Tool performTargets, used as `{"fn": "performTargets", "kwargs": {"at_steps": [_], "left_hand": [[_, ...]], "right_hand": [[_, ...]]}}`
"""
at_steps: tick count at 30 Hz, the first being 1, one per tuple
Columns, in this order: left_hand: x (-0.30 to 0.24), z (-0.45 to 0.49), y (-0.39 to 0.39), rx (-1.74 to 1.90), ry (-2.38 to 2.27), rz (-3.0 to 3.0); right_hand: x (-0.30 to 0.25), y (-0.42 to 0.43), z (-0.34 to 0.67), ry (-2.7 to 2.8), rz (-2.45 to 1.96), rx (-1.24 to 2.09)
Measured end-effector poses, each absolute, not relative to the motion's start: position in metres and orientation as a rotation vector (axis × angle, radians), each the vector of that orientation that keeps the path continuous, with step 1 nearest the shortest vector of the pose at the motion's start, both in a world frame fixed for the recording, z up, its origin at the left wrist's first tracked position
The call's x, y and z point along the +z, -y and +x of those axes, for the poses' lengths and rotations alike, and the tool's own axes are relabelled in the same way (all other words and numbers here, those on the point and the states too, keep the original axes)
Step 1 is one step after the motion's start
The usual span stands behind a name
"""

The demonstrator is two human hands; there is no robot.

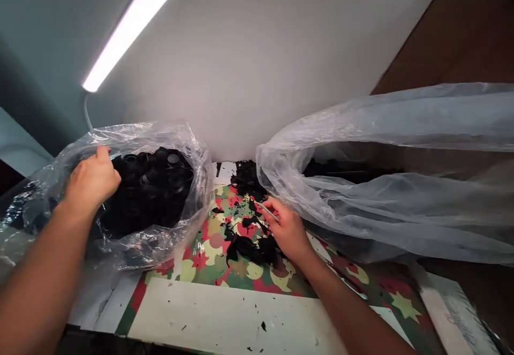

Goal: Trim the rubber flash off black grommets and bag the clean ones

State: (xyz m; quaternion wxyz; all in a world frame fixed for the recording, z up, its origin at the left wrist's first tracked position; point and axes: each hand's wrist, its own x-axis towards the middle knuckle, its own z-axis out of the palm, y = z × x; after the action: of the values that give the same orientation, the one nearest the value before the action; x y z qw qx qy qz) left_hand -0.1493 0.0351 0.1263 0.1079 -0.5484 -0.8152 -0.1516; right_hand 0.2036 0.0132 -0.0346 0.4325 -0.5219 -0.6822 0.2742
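Note:
My left hand (91, 181) reaches into a clear plastic bag (168, 237) full of black round rubber parts (155, 183); its fingers are curled among the parts and what they grip is hidden. My right hand (287, 229) rests on the patterned table cover (225, 272), fingers pinched on a thin silvery tool (267, 210). Just left of that hand lie black parts and scraps (249, 248). A second, larger clear bag (385, 194) lies to the right, close against my right hand, with dark parts inside.
More black scraps (244, 178) are piled at the wall between the two bags. A white sheet (225, 317) speckled with black crumbs covers the near table. A lit tube lamp (132, 23) hangs above left. A brown surface (461, 34) rises at the right.

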Motion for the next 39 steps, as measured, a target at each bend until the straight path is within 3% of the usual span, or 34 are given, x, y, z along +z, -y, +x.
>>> {"fn": "performTargets", "kwargs": {"at_steps": [7, 10, 12, 14, 19, 21, 24, 28, 32, 39], "left_hand": [[0.110, -0.116, -0.002, -0.502, 2.168, -1.709], [0.074, -0.068, 0.017, -0.672, 1.712, -2.440], [0.046, -0.036, 0.022, -0.335, 1.293, -2.975], [0.022, -0.011, 0.020, -0.074, 1.086, -3.084], [-0.003, 0.000, 0.005, 0.041, 1.312, -3.083], [-0.007, -0.006, 0.003, -0.161, 1.527, -3.186], [-0.014, -0.011, 0.001, -0.739, 1.836, -3.327], [-0.026, -0.005, -0.003, -1.330, 1.993, -3.338], [-0.026, 0.001, -0.009, -2.058, 2.298, -3.119], [-0.021, 0.000, -0.014, -2.400, 2.684, -2.707]], "right_hand": [[-0.044, -0.010, 0.200, 1.815, -1.169, 0.718], [-0.040, -0.006, 0.198, 1.728, -1.116, 0.666], [-0.035, -0.003, 0.198, 1.685, -1.075, 0.604], [-0.033, 0.000, 0.197, 1.668, -1.026, 0.555], [-0.035, 0.005, 0.197, 1.611, -0.962, 0.559], [-0.037, 0.006, 0.198, 1.555, -0.980, 0.562], [-0.039, 0.007, 0.201, 1.490, -1.016, 0.615], [-0.036, 0.008, 0.200, 1.407, -1.046, 0.781], [-0.030, 0.003, 0.194, 1.433, -1.038, 0.674], [-0.031, 0.001, 0.189, 1.475, -1.017, 0.618]]}}
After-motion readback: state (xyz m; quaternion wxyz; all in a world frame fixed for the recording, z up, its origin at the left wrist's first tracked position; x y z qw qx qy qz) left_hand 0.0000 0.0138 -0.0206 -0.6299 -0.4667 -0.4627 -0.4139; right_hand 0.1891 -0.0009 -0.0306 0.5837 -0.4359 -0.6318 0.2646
